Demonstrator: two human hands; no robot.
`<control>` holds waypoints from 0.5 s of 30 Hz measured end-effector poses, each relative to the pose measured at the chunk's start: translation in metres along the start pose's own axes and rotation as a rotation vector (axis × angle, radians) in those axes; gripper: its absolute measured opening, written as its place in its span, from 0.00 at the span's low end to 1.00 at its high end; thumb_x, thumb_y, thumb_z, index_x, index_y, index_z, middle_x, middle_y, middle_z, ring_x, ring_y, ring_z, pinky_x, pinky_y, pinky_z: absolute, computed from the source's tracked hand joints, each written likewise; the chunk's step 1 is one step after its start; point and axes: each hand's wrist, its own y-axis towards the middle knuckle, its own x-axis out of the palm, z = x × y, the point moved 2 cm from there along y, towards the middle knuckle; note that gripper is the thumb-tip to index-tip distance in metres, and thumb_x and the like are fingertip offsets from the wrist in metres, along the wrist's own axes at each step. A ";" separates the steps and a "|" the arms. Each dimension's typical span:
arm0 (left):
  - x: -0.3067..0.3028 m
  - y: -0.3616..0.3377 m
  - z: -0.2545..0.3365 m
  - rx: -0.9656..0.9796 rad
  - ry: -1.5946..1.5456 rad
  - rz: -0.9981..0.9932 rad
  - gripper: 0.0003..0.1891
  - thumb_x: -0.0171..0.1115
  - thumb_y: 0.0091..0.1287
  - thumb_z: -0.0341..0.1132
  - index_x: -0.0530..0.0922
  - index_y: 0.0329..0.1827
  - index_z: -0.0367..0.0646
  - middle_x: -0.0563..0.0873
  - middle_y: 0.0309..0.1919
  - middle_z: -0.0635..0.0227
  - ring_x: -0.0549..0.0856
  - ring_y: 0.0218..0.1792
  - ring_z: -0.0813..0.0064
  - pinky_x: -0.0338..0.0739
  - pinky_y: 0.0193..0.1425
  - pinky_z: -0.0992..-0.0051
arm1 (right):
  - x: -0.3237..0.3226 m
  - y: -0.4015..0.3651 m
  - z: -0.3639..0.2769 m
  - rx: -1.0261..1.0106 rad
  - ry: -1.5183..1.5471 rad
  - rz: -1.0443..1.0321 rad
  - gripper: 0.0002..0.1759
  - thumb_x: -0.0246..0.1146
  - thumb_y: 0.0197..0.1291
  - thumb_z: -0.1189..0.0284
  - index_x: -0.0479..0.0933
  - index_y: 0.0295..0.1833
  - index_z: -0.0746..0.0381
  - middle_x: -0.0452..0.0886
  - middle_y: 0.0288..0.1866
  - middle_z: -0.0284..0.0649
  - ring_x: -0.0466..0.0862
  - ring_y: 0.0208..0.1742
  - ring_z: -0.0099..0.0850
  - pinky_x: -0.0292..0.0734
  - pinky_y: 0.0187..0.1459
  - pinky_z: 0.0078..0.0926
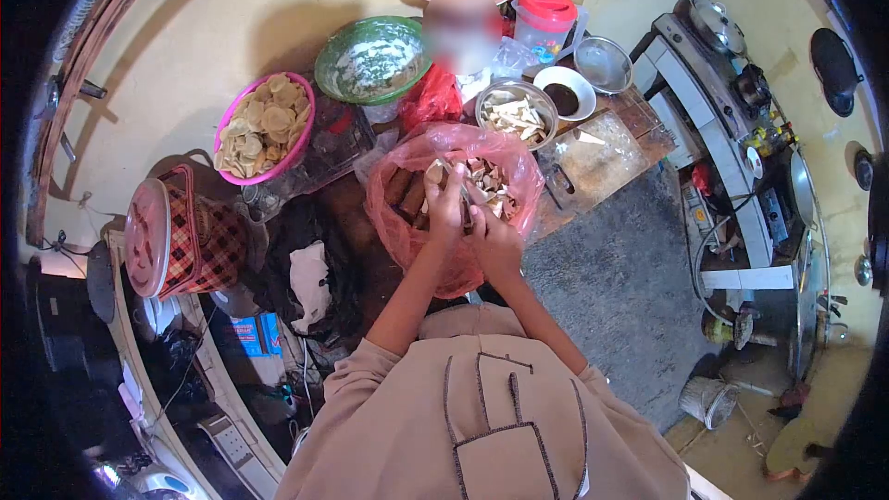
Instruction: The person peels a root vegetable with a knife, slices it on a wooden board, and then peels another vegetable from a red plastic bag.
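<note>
The left hand is partly closed, fingers pointing away from the body, around a pale piece whose far end shows beyond the fingertips. The right hand is mostly closed just beside it, thumb raised; what it grips is hidden and cannot be told. Both hands are over the open mouth of a red translucent plastic bag, which sits at the near edge of the work surface.

Inside the bag, brown, rough-skinned roots lie on the left side; brown-and-white scraps are heaped on the right. The pale piece is above the bag's contents, its surface light and apparently peeled. Just beyond the bag, a metal bowl contains white cut pieces. A wooden board lies to its right.
</note>
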 end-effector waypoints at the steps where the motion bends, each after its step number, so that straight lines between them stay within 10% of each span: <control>1: 0.000 0.000 -0.002 0.013 0.030 0.044 0.07 0.56 0.63 0.32 0.68 0.41 0.42 0.77 0.29 0.74 0.75 0.30 0.86 0.71 0.35 0.84 | 0.000 0.000 0.001 -0.007 0.007 0.002 0.15 0.50 0.61 0.59 0.78 0.37 0.56 0.78 0.23 0.46 0.79 0.21 0.43 0.72 0.22 0.37; 9: -0.004 0.003 -0.007 0.153 0.213 0.025 0.06 0.54 0.65 0.35 0.70 0.36 0.42 0.77 0.29 0.74 0.74 0.28 0.87 0.70 0.31 0.85 | 0.008 0.004 0.010 -0.088 0.169 0.099 0.16 0.51 0.61 0.60 0.77 0.32 0.60 0.76 0.18 0.44 0.76 0.15 0.36 0.68 0.17 0.32; 15: -0.004 0.011 -0.003 -0.054 0.126 -0.073 0.15 0.42 0.70 0.44 0.72 0.35 0.43 0.77 0.27 0.73 0.76 0.26 0.83 0.72 0.31 0.80 | 0.012 0.004 0.015 0.505 1.118 -0.356 0.21 0.47 0.64 0.53 0.72 0.29 0.59 0.61 0.13 0.23 0.58 0.11 0.15 0.51 0.11 0.15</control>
